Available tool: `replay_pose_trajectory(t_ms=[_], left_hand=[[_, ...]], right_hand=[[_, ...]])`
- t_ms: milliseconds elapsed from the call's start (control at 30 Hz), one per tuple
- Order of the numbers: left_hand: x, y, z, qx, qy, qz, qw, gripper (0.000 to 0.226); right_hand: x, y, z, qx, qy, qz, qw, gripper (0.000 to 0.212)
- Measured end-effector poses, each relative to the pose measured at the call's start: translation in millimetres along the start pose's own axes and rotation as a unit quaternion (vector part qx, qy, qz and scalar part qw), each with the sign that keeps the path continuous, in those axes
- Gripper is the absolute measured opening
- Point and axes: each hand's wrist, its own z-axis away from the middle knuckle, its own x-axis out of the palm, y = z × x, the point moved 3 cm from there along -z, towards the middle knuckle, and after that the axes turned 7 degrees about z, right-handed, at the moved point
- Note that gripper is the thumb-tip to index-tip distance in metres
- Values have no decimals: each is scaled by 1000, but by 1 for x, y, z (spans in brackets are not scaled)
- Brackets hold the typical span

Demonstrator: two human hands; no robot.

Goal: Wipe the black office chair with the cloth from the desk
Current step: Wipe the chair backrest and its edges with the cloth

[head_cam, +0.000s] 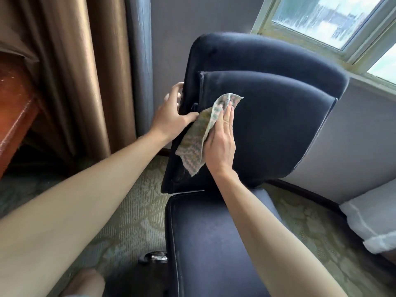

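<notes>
The black office chair (278,116) stands in front of me, its padded backrest facing me and its seat (205,243) below. My right hand (221,142) lies flat against the backrest's left part and presses a pale patterned cloth (195,144) to it; the cloth's loose end hangs down to the left. My left hand (171,116) grips the backrest's left edge, thumb on the front and fingers wrapped behind.
Brown curtains (70,71) hang at the left beside a reddish wooden desk edge (15,116). A window (334,20) is at the upper right, a white pillow (372,224) at the right. Patterned carpet (132,211) covers the floor; a chair caster (155,256) shows near the seat.
</notes>
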Motion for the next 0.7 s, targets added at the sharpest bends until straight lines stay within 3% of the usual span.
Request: replay_pose_trajectory(t_ms=[133,300,700], left_hand=[[-5,46,6,-10,21,-91,996,81],[-8,113,37,-8,-12,-185,983,73],[-4,187,34,-3,-84,-246,966,60]], right_hand=[[-53,-8,-8,16,-64,4,998,53],[-123,-22,-10,46,-123,18,991,49],[-224,-26,-41,115,-93,13,989,29]])
